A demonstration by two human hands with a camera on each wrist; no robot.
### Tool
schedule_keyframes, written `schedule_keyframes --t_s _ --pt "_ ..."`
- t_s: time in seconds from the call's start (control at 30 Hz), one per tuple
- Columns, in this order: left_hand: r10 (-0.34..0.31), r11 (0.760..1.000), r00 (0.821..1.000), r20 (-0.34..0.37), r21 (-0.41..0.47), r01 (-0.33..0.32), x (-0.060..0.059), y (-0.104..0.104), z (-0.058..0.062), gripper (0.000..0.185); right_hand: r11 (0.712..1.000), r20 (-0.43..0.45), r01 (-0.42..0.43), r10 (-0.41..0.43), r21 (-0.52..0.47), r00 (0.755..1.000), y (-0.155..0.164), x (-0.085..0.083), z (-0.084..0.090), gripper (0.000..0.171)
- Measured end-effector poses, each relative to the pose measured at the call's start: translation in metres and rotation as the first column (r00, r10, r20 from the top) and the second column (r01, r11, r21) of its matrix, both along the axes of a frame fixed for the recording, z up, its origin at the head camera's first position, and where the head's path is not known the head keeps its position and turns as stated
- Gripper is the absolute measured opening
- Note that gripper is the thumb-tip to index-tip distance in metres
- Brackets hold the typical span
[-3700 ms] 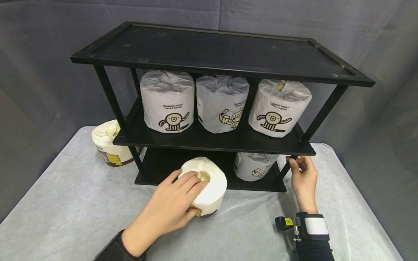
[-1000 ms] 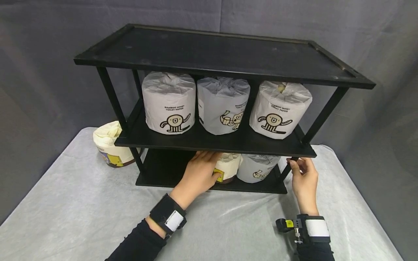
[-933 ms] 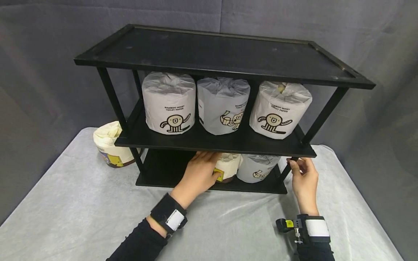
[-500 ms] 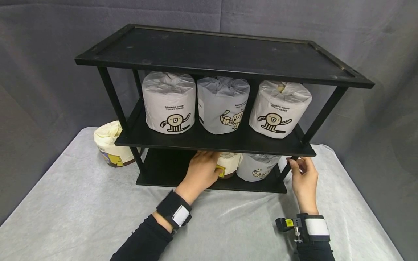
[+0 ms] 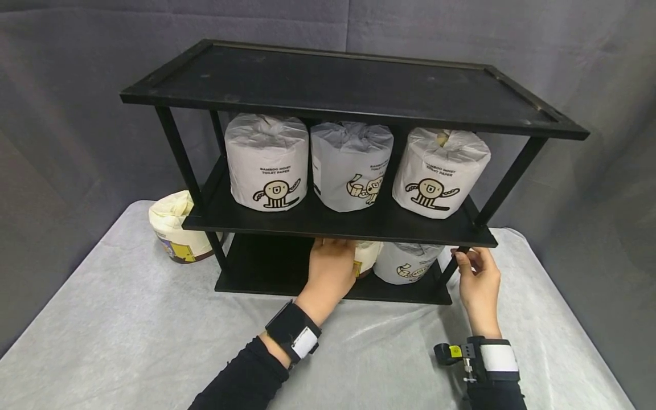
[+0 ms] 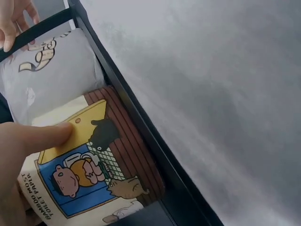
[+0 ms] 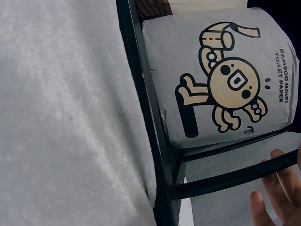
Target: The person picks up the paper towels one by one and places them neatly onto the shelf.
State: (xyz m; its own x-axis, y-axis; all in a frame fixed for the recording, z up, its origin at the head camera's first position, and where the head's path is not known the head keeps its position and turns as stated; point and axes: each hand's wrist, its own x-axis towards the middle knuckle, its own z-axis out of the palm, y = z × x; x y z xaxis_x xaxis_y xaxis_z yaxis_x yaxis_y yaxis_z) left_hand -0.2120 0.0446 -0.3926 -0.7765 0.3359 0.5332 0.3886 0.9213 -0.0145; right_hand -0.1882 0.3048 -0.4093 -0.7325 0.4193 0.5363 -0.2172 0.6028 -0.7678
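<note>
— Holding what? 
— Left hand (image 5: 330,270) is wrapped round a cream toilet roll (image 6: 89,165) on the rack's (image 5: 353,222) bottom shelf, touching the grey-wrapped roll (image 5: 407,266) toward the right hand (image 5: 476,279), which pinches the front post (image 5: 451,267). 
— Handling? 
— Probably light and squashy; grip its sides gently. 
— Count? 
— Four grey-wrapped rolls, two cream, one beyond the left hand (image 5: 176,230).

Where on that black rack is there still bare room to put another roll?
The top shelf is bare end to end. The bottom shelf is free left of the left hand. The middle shelf is crowded with three white rolls.
</note>
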Motion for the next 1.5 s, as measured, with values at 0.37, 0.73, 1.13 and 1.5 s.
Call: schedule_keyframes --t_s 0.37,0.73,1.13,1.5 --pt "0.063 0.997 0.991 -0.120 -0.040 -0.068 0.000 0.011 -0.006 0.057 1.000 -0.003 -0.013 0.013 -0.004 1.000 -0.002 0.003 0.002 0.019" --pt "0.057 0.998 0.992 -0.109 0.005 -0.057 0.002 0.014 -0.008 0.058 1.000 -0.001 0.018 -0.017 0.016 1.000 -0.002 0.002 0.001 0.020" --pt "-0.075 0.988 0.996 0.044 0.138 0.068 0.010 0.003 -0.007 0.064 1.000 0.013 0.012 -0.012 0.025 1.000 -0.001 0.003 0.002 0.018" --pt "-0.115 0.992 0.991 0.069 0.070 0.110 0.024 -0.020 -0.005 0.063 1.000 0.007 0.016 -0.016 0.021 1.000 -0.002 0.003 0.002 0.016"
